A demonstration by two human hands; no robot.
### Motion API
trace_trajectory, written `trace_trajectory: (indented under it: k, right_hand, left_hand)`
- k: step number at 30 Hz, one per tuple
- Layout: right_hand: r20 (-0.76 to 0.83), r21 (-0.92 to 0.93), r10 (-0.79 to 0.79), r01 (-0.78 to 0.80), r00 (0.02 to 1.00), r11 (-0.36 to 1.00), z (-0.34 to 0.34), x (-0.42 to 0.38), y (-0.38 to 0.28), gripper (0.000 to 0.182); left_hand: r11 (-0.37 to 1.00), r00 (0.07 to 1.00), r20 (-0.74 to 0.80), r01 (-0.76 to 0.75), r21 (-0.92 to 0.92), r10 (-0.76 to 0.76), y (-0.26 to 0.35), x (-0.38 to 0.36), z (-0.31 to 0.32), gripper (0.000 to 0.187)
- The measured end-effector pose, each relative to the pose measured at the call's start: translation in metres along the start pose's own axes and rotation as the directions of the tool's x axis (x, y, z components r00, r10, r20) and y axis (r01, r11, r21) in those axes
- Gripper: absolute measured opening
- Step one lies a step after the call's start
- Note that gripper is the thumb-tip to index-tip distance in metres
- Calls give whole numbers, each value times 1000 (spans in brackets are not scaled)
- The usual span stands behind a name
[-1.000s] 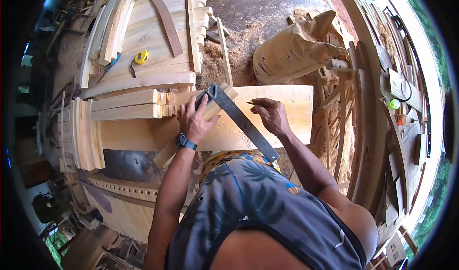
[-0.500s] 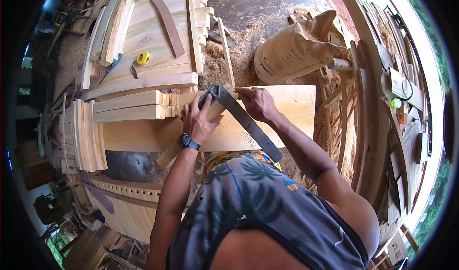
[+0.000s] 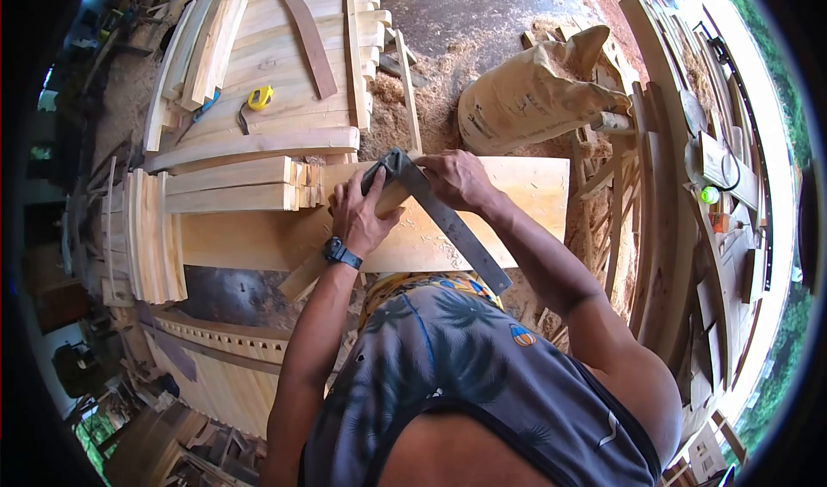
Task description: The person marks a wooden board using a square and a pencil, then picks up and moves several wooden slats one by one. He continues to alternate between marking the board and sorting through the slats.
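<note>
My left hand (image 3: 363, 215), with a watch on its wrist, is closed around a try square (image 3: 455, 230) and a narrow wooden piece (image 3: 392, 201) under it. The square's dark handle lies beneath my fingers, and its long metal blade slants down to the right. My right hand (image 3: 461, 179) has its fingers pinched together at the upper edge of the blade, near the far end of the wooden piece. Whatever those fingertips hold is too small and hidden to make out. Beneath both hands lies a wide wooden board (image 3: 525, 202) scattered with shavings.
Stacked wooden pieces (image 3: 233, 185) stand left of my hands. Beyond them a yellow tape measure (image 3: 259, 98) and a curved dark strip (image 3: 303, 34) rest on planks. A large sack (image 3: 525, 95) stands beyond the board. Timber (image 3: 655, 211) leans along the right.
My right hand has shifted slightly left, closer in against the square's blade. My left hand and the square stay nearly in place, while the camera view has moved a little.
</note>
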State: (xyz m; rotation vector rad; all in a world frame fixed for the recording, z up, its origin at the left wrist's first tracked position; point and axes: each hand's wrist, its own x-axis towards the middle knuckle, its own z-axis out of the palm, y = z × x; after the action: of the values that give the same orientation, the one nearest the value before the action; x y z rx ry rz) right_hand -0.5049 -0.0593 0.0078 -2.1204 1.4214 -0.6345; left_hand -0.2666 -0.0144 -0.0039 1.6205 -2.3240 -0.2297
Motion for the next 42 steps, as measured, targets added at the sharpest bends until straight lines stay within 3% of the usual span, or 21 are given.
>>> trace_trajectory:
  k: [1,3,7,9,11,13,14,15,17,19,21,23,25,27,30,31,33,35,37,40,42]
  right_hand:
    - [5,-3,-1,1,1000,1000,-5,-2,0,26]
    - [169,-90,68,-53,983,995,-19,-8,0,28]
    - [234,-103,80,-57,969,993,-27,-39,13,31]
    - [172,141,293,-318,940,937,-25,-57,9,31]
    - [276,418,446,-524,851,742,-7,-78,16,31]
    - [360,603,506,-609,784,515,11,-93,8,36]
    - [423,707,518,-628,743,324,13,-99,-1,38]
    - [424,705,512,-627,747,331,14,-98,-4,38]
    - [273,706,597,-578,755,408,17,-96,-7,36]
    - [223,724,641,-565,734,395,-3,-88,-18,33]
    - [65,774,666,-459,743,436,-11,-89,-14,32]
    - [-48,759,712,-438,701,482,-24,-90,-12,30]
    - [-155,766,735,-389,660,512,-35,-92,-11,31]
    - [-234,776,759,-354,608,522,-50,-90,-19,29]
    - [-362,790,752,-248,550,561,-54,-96,-4,29]
    - [-325,796,783,-294,530,530,-58,-99,2,31]
    - [-385,797,771,-238,507,555,-59,-98,-10,34]
    - [-332,810,794,-277,510,516,-59,-101,-8,38]
    - [-334,814,794,-271,508,515,-53,-100,-20,39]
    - [-314,821,809,-287,496,494,-44,-93,-54,40]
    - [-307,817,795,-283,523,502,-34,-92,-67,41]
  left_hand:
    - [1000,1000,7,2,-2,-2,-1,0,0,80]
    - [1000,1000,12,3,-6,-3,-4,-1,2,80]
    - [1000,1000,9,-3,5,3,-6,-1,6,81]
    - [1000,1000,9,8,-4,-8,-5,-2,4,82]
    - [999,999,19,34,-9,-34,-2,-2,1,79]
    - [997,997,44,63,-38,-61,-3,-1,2,80]
    - [994,994,80,86,-67,-80,-4,-2,2,81]
    - [994,994,73,92,-66,-87,-3,-4,1,81]
    - [1000,992,-125,0,-9,-1,-1,-10,0,83]
    - [1000,983,-184,4,-11,-6,0,-27,2,86]
    - [994,958,-270,84,-67,-99,-7,-50,7,88]
    - [986,952,-257,151,-73,-164,-14,-68,5,80]
    - [980,988,-21,147,-131,-151,-36,-83,5,67]
    - [968,989,-117,60,-243,-91,-35,-95,-30,57]
    - [966,950,-306,-19,-258,-63,-48,-116,-95,58]
    - [973,930,-357,-2,-229,-82,-60,-121,-124,57]
    - [991,837,-541,17,-134,-87,-104,-124,-169,57]
    - [975,668,-710,137,-176,-222,-161,-128,-198,56]
    - [916,592,-710,347,-202,-381,-223,-145,-223,55]
    - [763,594,-675,643,72,-437,-347,-177,-214,50]
    - [636,605,-593,747,193,-531,-410,-189,-200,51]
